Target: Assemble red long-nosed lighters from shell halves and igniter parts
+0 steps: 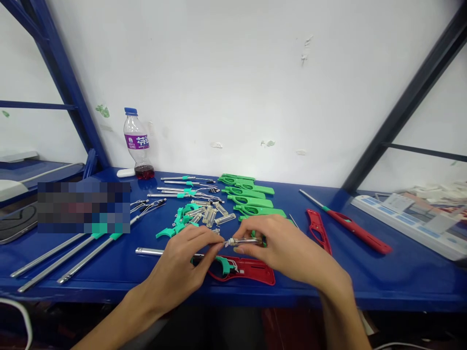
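My right hand is closed on a small clear fuel tank, held level above the bench. At the tank's left end, my left hand pinches thumb and forefinger together; the tiny part between them is too small to name. Beneath both hands lies a red lighter shell half with a teal trigger and white wires in it. A metal lighter tube sticks out to the left, partly hidden behind my left hand.
Behind my hands lie loose clear tanks, teal triggers and several green shells. Metal tubes lie left. A red lighter, another red shell and a power strip are right. A bottle stands at the back.
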The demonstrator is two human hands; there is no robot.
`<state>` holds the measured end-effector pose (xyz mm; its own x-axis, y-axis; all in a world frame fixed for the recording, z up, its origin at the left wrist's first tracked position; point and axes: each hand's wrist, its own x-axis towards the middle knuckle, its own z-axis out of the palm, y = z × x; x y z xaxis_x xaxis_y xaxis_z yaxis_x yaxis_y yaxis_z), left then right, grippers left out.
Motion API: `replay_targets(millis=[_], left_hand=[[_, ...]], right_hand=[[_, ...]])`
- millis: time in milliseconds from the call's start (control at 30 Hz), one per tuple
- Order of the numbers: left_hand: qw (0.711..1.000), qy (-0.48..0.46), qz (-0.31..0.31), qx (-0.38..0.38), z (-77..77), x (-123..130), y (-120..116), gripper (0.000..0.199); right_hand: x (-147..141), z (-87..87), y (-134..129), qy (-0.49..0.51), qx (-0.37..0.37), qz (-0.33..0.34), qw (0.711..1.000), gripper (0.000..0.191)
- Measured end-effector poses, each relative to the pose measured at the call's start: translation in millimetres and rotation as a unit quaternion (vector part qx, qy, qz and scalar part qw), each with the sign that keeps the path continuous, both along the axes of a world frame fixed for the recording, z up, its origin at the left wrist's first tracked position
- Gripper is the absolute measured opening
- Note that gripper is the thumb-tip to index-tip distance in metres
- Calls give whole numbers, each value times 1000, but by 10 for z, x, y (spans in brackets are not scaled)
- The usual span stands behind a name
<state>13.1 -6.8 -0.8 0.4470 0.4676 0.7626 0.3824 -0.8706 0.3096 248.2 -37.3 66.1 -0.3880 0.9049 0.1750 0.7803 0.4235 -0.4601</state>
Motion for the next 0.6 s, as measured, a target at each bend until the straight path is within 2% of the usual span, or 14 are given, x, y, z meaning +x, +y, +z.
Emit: replay_targets(millis=[267, 600], left_hand=[[1000, -8, -5, 14, -29, -13, 9, 15], [999, -16, -16, 44, -27, 14, 6, 17]], right_hand=[[-71, -3, -15, -40, 65, 10, 997, 7], [-82, 16, -12, -28, 67, 26, 997, 10]])
